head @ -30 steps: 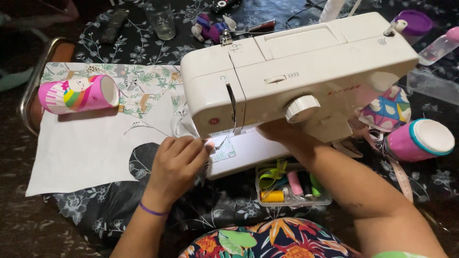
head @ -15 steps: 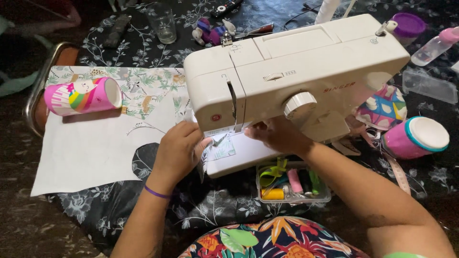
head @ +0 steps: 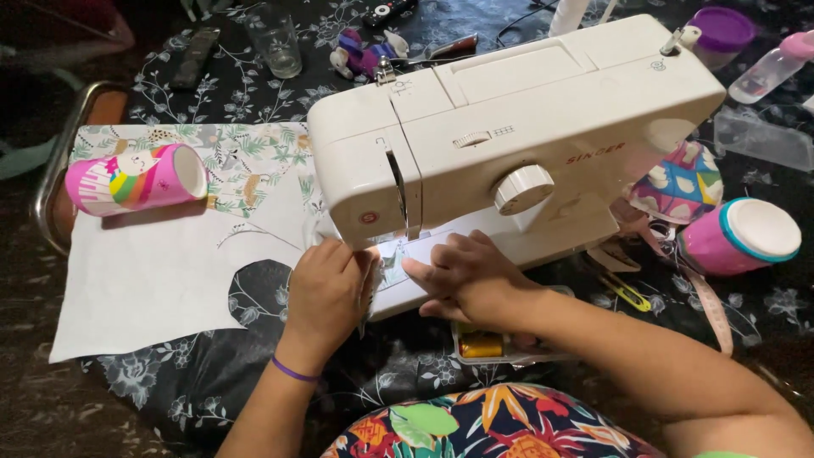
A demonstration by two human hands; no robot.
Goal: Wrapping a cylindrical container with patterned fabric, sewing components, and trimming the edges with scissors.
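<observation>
- White sewing machine (head: 509, 144) stands on a dark floral surface (head: 254, 85), its long axis running left to right, needle end to the person's left.
- Left hand (head: 326, 297) sits just below the needle end, fingers curled together and pinched on the edge of a small printed fabric piece (head: 392, 265); that piece lies on the machine bed under the needle area, partly hidden by both hands.
- Right hand (head: 462, 276) rests flat on the machine bed just right of the fabric piece, fingers held together and pointing left toward it, pressing rather than gripping so far as can be seen.
- Key relation: the fabric piece lies between the two hands, touching the left, at the right fingertips. Both hands are about equally near; the left has the firmer hold.
- Needle itself is too hidden to judge.
- Left of the machine: white paper sheet (head: 153, 280) over leaf-print cloth (head: 246, 161), with a pink rainbow cup (head: 140, 178) lying on its side. Open room there for cloth to feed out.
- Right side is crowded: pink lidded container (head: 742, 237), patchwork pouch (head: 678, 182).
- Below the right wrist, a clear thread box (head: 483, 343) sits close to the machine's front edge.
</observation>
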